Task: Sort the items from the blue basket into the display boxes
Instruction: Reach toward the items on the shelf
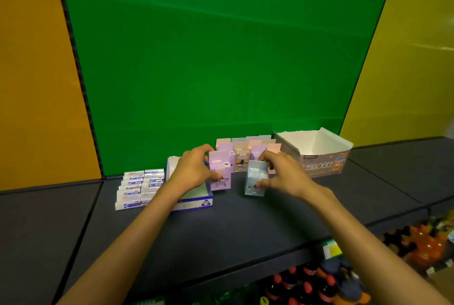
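Both arms reach forward over the dark counter (245, 226). The left hand (194, 169) grips a purple star-window carton (220, 174); at its three o'clock, the right hand (282, 172) pinches a pale blue carton (255, 178).

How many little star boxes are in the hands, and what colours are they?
Purple star box, in the left hand: 1
Blue star box, in the right hand: 1
Total: 2
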Demonstrator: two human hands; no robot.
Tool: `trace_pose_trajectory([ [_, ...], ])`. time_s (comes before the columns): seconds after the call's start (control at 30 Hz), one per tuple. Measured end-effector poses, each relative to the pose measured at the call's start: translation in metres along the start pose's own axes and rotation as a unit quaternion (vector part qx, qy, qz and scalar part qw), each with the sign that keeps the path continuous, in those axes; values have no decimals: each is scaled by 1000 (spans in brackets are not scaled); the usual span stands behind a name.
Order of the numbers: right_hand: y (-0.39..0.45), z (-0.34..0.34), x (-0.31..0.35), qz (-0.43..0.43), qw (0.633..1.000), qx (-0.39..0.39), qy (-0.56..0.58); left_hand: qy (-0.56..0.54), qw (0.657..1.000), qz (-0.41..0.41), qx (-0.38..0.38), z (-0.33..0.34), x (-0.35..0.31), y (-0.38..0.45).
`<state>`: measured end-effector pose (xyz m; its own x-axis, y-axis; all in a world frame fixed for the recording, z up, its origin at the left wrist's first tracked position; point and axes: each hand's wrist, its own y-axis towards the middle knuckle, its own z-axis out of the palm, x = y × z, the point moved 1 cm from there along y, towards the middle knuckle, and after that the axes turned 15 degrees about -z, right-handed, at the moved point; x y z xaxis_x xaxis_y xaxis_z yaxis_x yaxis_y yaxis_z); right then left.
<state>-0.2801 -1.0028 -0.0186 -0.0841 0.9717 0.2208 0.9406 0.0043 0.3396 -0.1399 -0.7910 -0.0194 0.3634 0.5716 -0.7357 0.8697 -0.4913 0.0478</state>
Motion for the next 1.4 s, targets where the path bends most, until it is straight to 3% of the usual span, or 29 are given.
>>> trace_pose_trajectory([
  [0.33, 67, 15, -40, -101, 988, -12, -117, 48, 997, -40, -53, 23, -5, 39],
  [0.83, 88, 32, -71, -139, 981, -5, -136, 83, 991, -65, -83, 58, -6, 74],
  [1.13, 82, 29, -66, -169, 981, -52, -83, 86, 988, -74, -103, 67, -7, 73],
  [1.4, 81, 35, -39, -205, 974, -92, 2, 215, 960, -30, -177, 38, -14, 35],
])
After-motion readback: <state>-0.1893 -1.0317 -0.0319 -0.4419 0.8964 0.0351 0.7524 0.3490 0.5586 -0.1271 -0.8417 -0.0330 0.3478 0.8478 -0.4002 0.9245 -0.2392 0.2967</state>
